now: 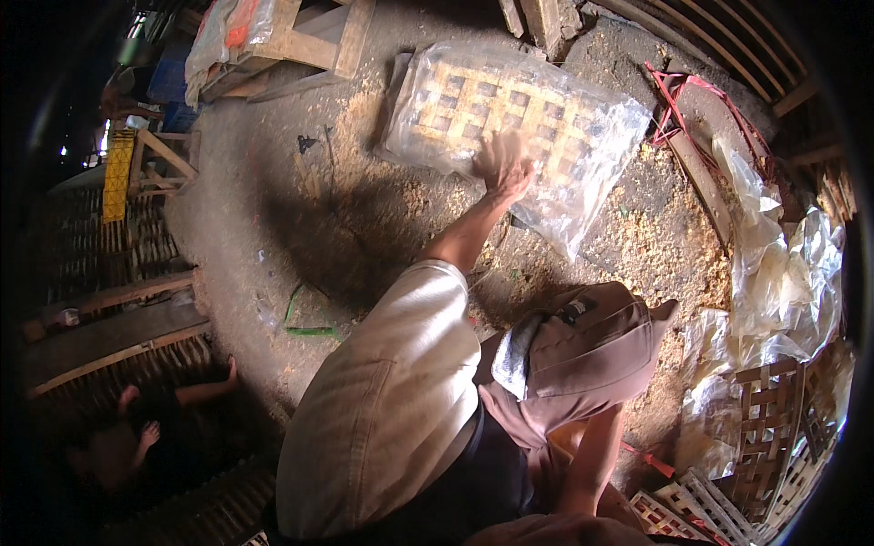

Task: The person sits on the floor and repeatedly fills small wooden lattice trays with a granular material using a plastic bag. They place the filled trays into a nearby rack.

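Left hand (506,171), bare, palm turned down: fingers (511,146) extended and blurred, nothing seen to be gripped; whether the surface is pressed or merely hovered over cannot be told. Beneath it, a woven lattice panel (464,96), pale and flat, is laid on the floor (237,209) at upper centre, covered by clear plastic sheeting (583,214) that is spread past its right edge. Beige sleeve (391,391), from which the left forearm is extended. Brown fabric (583,355), one end peaked, is set at lower centre; below it a second bare forearm (594,455) is partly covered. Right hand hidden; the state of its fingers cannot be told. Yellowish crumbs (651,237), strewn around the sheeting. Green strip (311,331), left of the sleeve. Red strapping (663,102), tangled, beyond the panel's right end. Crumpled plastic (769,278), heaped at right, with woven pieces (767,423) below. Wooden stand (309,50), placed at upper left. Another person's limbs (205,392), in shadow at lower left.
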